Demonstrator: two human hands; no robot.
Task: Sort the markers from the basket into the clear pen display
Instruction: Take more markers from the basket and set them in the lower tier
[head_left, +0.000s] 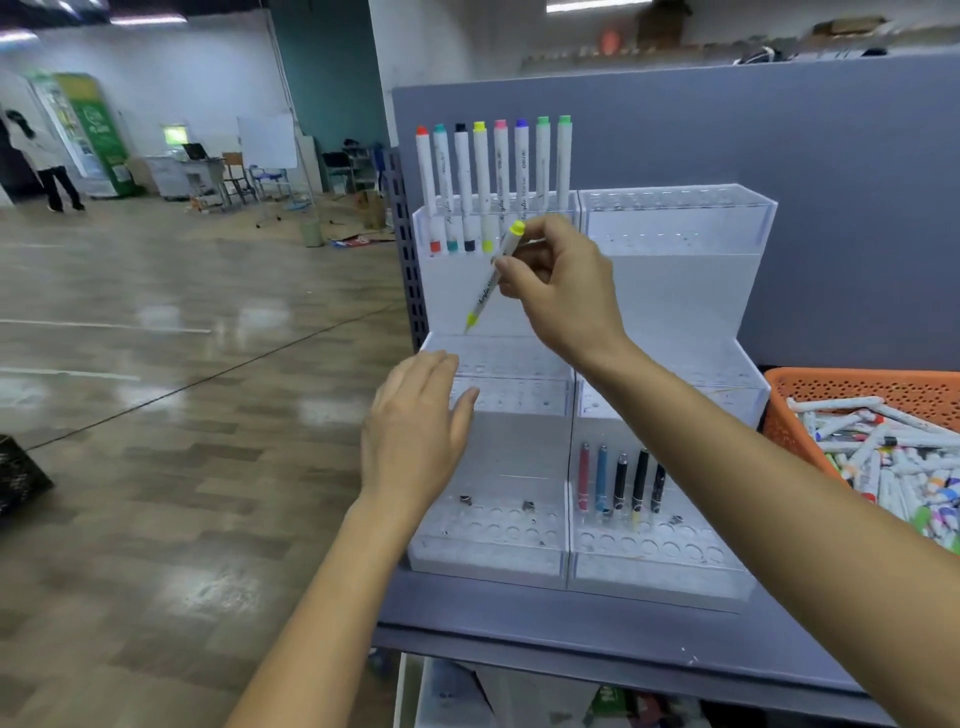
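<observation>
Yellow marker (493, 275) tilted, pinched in right hand (563, 291)

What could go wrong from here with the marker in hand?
The white marker with a yellow cap, pinched in the right hand, is tilted; it may miss a hole in the clear acrylic pen display and skid.
That hand is close in front of the row of eight upright white markers and might knock them.
The open left hand covers part of the middle tier, possibly blocking holes.
</observation>
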